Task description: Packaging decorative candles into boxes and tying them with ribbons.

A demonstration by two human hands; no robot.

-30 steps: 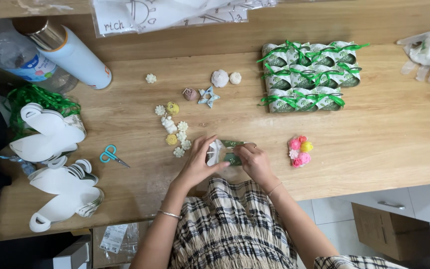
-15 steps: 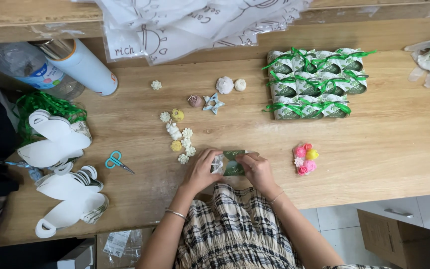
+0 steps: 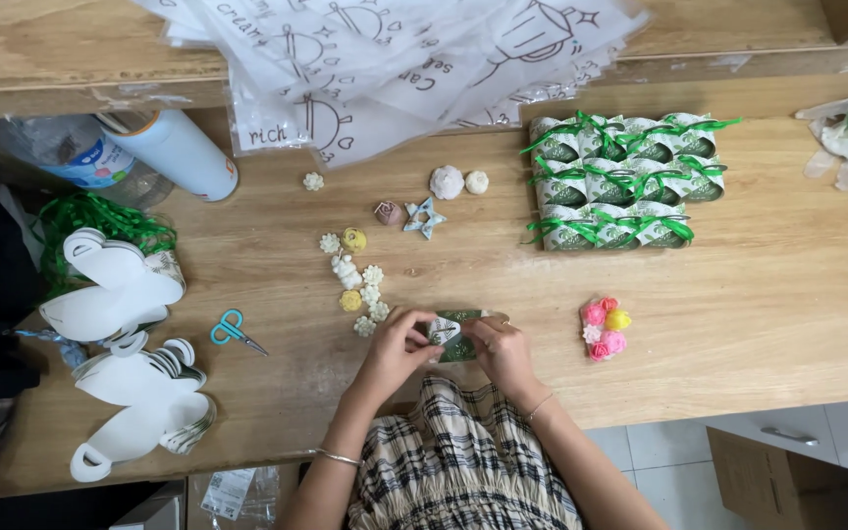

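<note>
A small green-and-white patterned paper box sits at the near edge of the wooden table, held between both hands. My left hand grips its left side with fingers curled over the top. My right hand pinches its right side. Just left of my left hand lies a cluster of small white and yellow flower shapes. A little pile of pink, red and yellow flower shapes rests to the right of my right hand.
Finished boxes tied with green ribbon stand in rows at the back right. Flat white box blanks are stacked at the left beside teal scissors and green ribbon. Printed plastic sheets, a white can and a bottle lie behind.
Both hands have closed in over the small box, folding it more shut. The view has tilted, so everything sits lower in frame.
</note>
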